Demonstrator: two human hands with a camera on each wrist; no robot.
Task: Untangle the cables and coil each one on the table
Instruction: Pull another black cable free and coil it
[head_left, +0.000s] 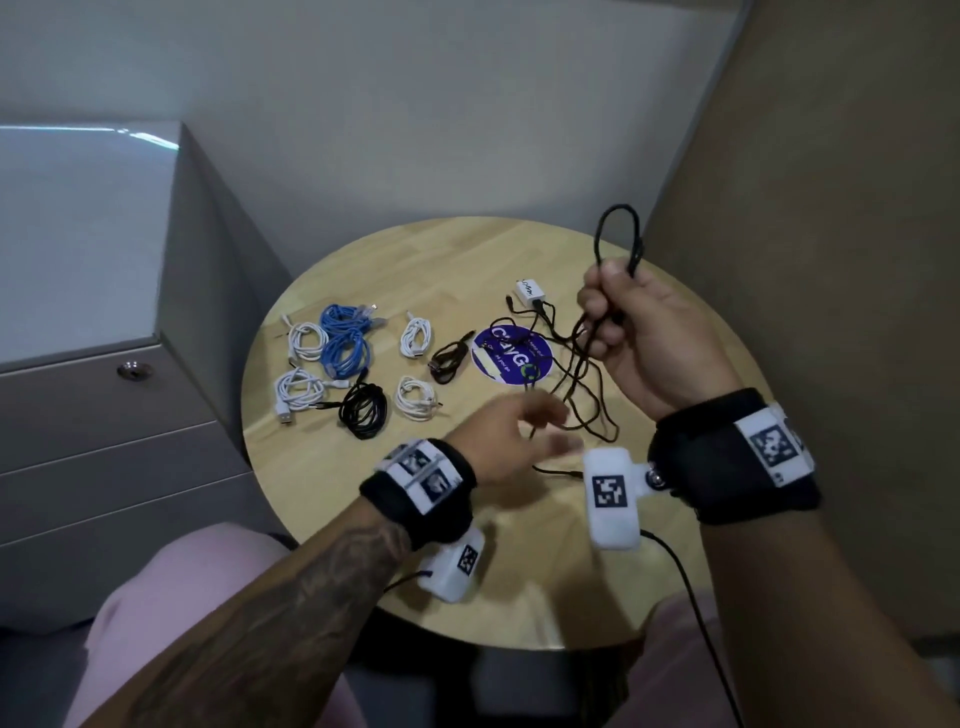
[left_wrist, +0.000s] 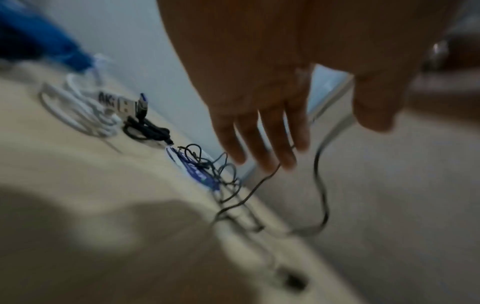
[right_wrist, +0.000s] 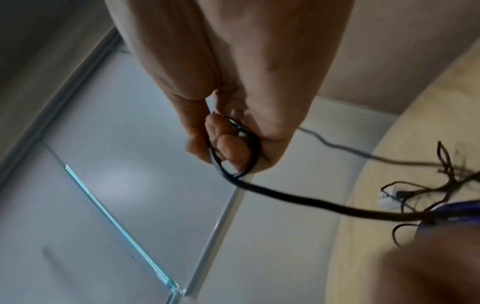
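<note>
My right hand (head_left: 618, 317) is raised over the right side of the round wooden table (head_left: 322, 467) and grips looped turns of a black cable (head_left: 618, 234); one loop stands up above the fist. In the right wrist view the fingers (right_wrist: 226, 148) curl round the black cable (right_wrist: 298, 197). Its loose strands (head_left: 576, 384) trail down into a tangle on the table. My left hand (head_left: 524, 436) hovers low over that tangle, blurred, fingers (left_wrist: 262, 142) straight and spread, a thin black strand (left_wrist: 254, 187) right by the fingertips.
Coiled cables lie on the table's left half: two blue (head_left: 343, 338), several white (head_left: 306, 343), a black one (head_left: 363, 408) and a small dark one (head_left: 449, 356). A round purple sticker (head_left: 511, 353) and a white adapter (head_left: 531, 293) sit mid-table. A grey cabinet (head_left: 104, 312) stands left.
</note>
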